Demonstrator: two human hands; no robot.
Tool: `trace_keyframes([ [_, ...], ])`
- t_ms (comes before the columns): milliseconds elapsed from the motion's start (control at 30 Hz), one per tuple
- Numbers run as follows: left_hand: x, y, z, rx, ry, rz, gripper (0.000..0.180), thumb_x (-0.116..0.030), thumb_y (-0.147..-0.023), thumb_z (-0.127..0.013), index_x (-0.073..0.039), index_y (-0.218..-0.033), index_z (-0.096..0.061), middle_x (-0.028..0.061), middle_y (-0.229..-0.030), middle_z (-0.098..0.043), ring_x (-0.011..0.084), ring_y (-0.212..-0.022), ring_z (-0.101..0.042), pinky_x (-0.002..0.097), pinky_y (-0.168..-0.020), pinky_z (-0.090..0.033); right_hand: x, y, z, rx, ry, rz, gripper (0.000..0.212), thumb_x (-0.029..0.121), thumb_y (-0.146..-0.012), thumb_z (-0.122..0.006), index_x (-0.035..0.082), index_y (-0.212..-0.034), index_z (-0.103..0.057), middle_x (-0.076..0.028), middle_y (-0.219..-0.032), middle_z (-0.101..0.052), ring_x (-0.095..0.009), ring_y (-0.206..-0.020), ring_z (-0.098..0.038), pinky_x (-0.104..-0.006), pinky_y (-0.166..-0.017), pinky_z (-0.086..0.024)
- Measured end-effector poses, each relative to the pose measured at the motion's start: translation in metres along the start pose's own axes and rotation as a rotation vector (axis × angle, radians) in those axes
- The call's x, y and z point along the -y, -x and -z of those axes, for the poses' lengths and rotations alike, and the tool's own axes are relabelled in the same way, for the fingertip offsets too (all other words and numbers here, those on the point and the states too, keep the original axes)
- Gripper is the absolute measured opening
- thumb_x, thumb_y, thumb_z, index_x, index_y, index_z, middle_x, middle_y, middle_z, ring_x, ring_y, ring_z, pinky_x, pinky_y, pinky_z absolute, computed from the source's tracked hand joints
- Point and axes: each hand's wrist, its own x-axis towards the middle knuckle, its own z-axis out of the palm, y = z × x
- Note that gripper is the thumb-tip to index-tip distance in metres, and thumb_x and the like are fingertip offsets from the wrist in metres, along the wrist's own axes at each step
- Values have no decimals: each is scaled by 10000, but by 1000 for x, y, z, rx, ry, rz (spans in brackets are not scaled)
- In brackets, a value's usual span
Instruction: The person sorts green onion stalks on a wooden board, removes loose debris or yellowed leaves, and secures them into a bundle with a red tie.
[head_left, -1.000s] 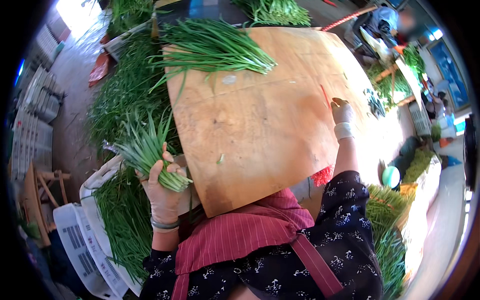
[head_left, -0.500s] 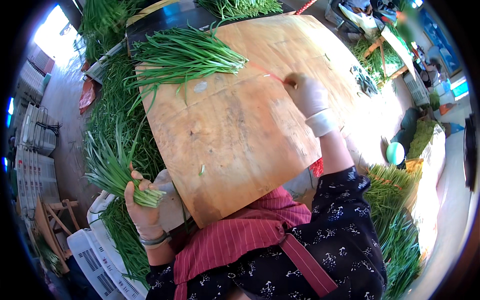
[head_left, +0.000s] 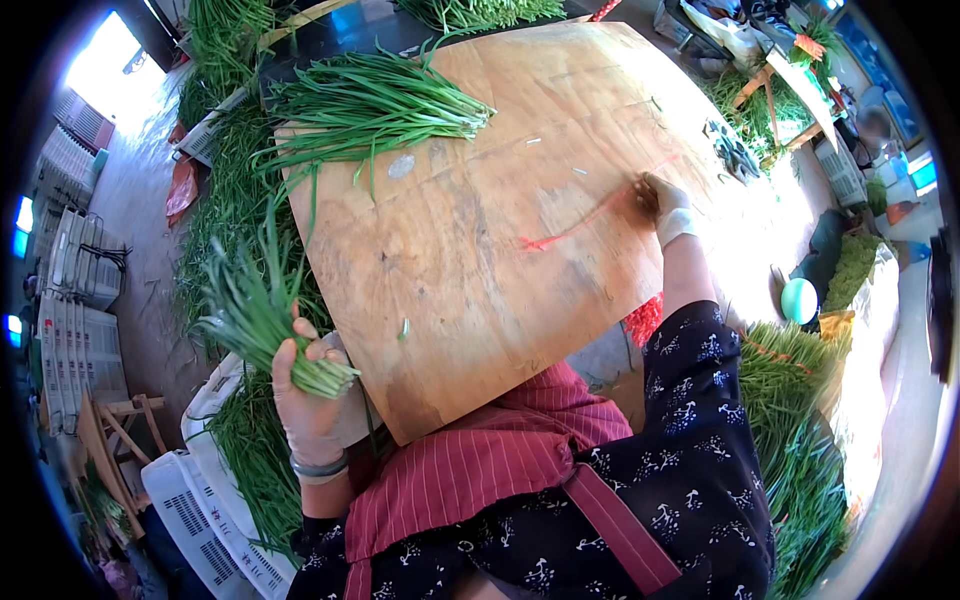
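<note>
Head view: a green bunch (head_left: 262, 325) is gripped by the left hand (head_left: 303, 400), a red strand (head_left: 572, 228) by the right hand (head_left: 664, 203); the bunch could be spilled by loosened fingers.

A single head-worn fisheye looks steeply down at the wooden board (head_left: 460, 310) from close above.

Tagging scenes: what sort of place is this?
Likely a vegetable sorting or packing shed: a bunch of greens in the left hand, white plastic crates at left, and more greens heaped beside the wooden board.
</note>
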Motion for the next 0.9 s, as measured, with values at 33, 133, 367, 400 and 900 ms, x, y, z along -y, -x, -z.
trace_keyframes([
  [33,2,0,3,-1,4,21,471,-115,-892,-456,-91,-1342,-321,33,-1108,-548,140,-830,-524,341,-824,-414,-3,-2,2,-35,53,13,158,200,-807,-630,80,-910,-623,-23,-744,-634,-119,-588,-578,-226,-500,-450],
  [133,14,1,1,-70,-17,40,450,-127,-882,-477,-89,-1315,-364,26,-1078,-562,131,-817,-527,336,-794,-429,-4,7,8,-91,203,53,181,217,-810,-625,97,-944,-609,-55,-792,-651,-130,-552,-578,-247,-479,-461],
  [367,76,-15,-18,-310,-278,132,207,-128,-836,-553,-46,-1025,-538,27,-854,-583,153,-736,-549,310,-647,-475,-11,62,-40,198,634,287,461,337,-831,-590,47,-1181,-515,-41,-877,-623,-115,-632,-569,-237,-514,-440],
  [400,83,-15,-13,-330,-287,129,195,-123,-835,-554,-44,-1013,-544,29,-842,-585,155,-724,-552,312,-640,-476,-26,85,-70,437,715,200,480,358,-833,-587,50,-1193,-510,-40,-884,-627,-110,-649,-574,-231,-530,-445],
  [900,95,-9,-19,135,-1049,362,339,-165,-875,-464,31,-1152,-470,95,-1153,-514,202,-1118,-454,294,-947,-372,-88,223,-221,1133,1477,436,830,237,-610,-676,6,-1307,-288,-275,-838,-600,-398,-809,-600,-427,-700,-484],
])
